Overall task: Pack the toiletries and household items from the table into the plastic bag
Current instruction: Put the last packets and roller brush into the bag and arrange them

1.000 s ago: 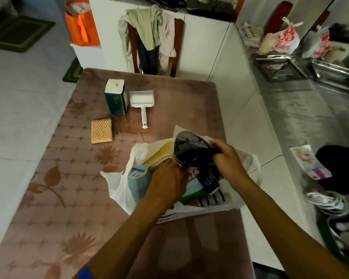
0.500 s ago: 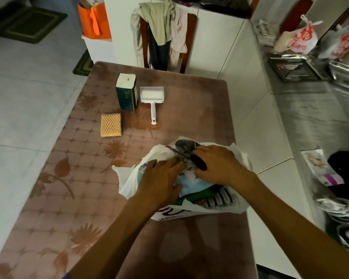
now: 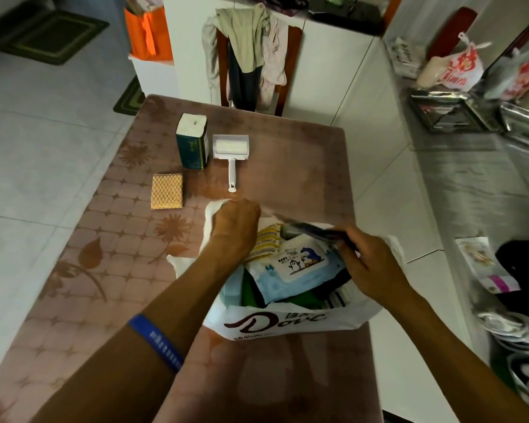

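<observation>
A white plastic bag with brown lettering stands open on the table in front of me. Inside it lie a blue baby-wipes pack, a yellow-patterned packet and darker items. My left hand grips the bag's far left rim. My right hand holds a dark pouch at the bag's right rim. Beyond the bag on the table are a green tissue pack standing upright, a white lint roller and a yellow sponge.
A chair draped with clothes stands at the table's far end. A steel counter with trays and bags runs along the right. An orange bag sits on a white box at the back left. Tiled floor lies to the left.
My left hand moved from inside the bag to its far left rim and grips it. My right hand shifted right with the dark pouch, and the wipes pack now shows.
</observation>
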